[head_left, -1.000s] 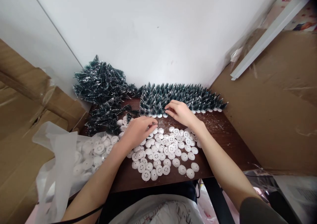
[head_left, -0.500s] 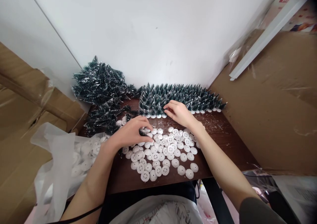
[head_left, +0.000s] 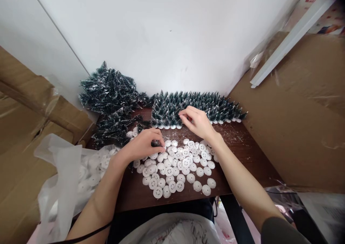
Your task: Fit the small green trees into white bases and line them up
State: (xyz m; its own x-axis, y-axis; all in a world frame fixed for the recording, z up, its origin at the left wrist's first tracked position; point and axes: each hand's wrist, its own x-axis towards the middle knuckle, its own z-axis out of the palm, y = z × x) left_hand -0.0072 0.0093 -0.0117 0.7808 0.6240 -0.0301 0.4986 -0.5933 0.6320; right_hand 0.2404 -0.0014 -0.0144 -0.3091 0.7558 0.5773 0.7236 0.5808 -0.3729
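Note:
My left hand (head_left: 147,142) is curled at the left edge of the white discs (head_left: 185,162), its thumb and fingers drawn together round a small dark bristly tree that is mostly hidden, with a white disc at the fingertips. My right hand (head_left: 196,121) is at the front row of standing miniature trees (head_left: 167,111); its thumb and forefinger are pinched at the tip of one tree. These trees are dark green with white frosting and stand on white round bases in rows along the wall. More trees (head_left: 109,89) lie heaped at the back left.
A clear plastic bag (head_left: 93,168) of white discs lies at the left edge of the brown table (head_left: 134,197). Cardboard boxes (head_left: 296,121) flank the table, and a white wall (head_left: 161,39) is behind it. A white strip (head_left: 291,39) slants at the upper right.
My left fingers have closed further at the white discs. My right hand has risen slightly, its thumb and forefinger now nearer together.

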